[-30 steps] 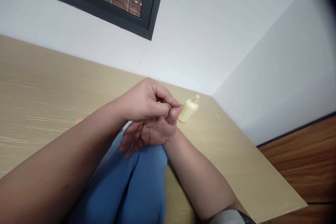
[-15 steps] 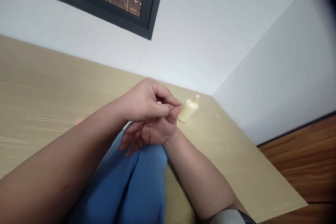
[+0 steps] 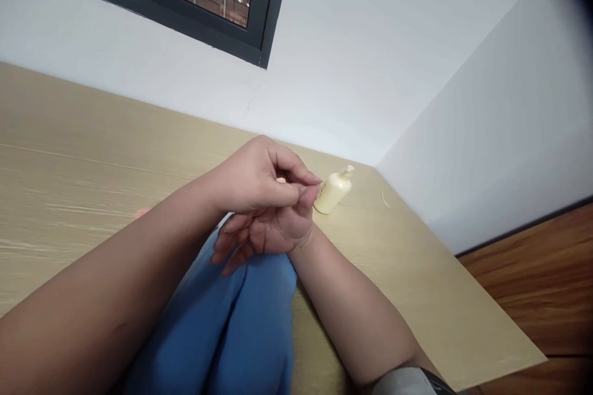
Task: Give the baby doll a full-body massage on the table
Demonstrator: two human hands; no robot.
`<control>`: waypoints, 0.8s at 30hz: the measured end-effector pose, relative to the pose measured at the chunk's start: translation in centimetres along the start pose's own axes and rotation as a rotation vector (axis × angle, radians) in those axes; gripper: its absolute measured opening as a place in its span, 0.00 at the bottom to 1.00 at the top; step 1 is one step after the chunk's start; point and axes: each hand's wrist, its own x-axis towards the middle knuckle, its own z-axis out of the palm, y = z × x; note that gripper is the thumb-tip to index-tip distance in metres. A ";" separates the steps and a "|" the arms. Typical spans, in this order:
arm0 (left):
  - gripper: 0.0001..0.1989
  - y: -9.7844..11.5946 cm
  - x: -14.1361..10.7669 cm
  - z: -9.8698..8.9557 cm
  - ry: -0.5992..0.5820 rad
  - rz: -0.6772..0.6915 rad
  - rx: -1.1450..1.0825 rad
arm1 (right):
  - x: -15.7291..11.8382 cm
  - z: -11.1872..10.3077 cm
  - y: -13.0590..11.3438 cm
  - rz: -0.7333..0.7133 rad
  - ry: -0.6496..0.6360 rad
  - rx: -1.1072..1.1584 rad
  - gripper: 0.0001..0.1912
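My left hand (image 3: 259, 176) reaches across from the left, its thumb and fingertips pinched on the thumb of my right hand (image 3: 278, 228). Palm up and under the left one, my right hand has its fingers loosely spread and holds nothing. Both hands are above my knees in blue trousers (image 3: 222, 327). Just beyond the pinched fingertips a pale yellow pump bottle (image 3: 333, 192) stands on the wooden table (image 3: 398, 259).
A thin pale strip (image 3: 384, 199) lies on the table right of the bottle. Something orange-pink (image 3: 142, 212) is partly hidden behind my left forearm. White walls (image 3: 347, 62) and a dark-framed window (image 3: 264, 12) border the table's back.
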 end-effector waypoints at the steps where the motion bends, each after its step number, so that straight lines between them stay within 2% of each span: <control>1: 0.11 -0.1 0.0 0.0 0.007 -0.003 -0.001 | 0.0 -0.1 0.1 -0.012 0.003 0.008 0.62; 5: 0.12 -0.2 0.0 0.1 0.021 -0.008 -0.015 | 0.1 0.3 0.1 0.004 0.015 0.026 0.65; 10: 0.09 0.0 0.0 0.1 0.018 -0.001 -0.015 | 0.0 1.7 -0.3 -0.009 0.122 0.030 0.65; 13: 0.11 0.0 0.0 0.1 0.024 -0.002 -0.013 | -0.1 1.9 -0.4 0.026 0.145 0.021 0.65; 20: 0.12 0.0 0.0 0.2 0.039 -0.013 -0.012 | -0.1 0.4 0.1 -0.014 0.036 0.008 0.65; 24: 0.11 0.0 0.0 0.2 0.039 -0.011 -0.031 | -0.1 0.3 0.0 -0.019 -0.011 0.007 0.65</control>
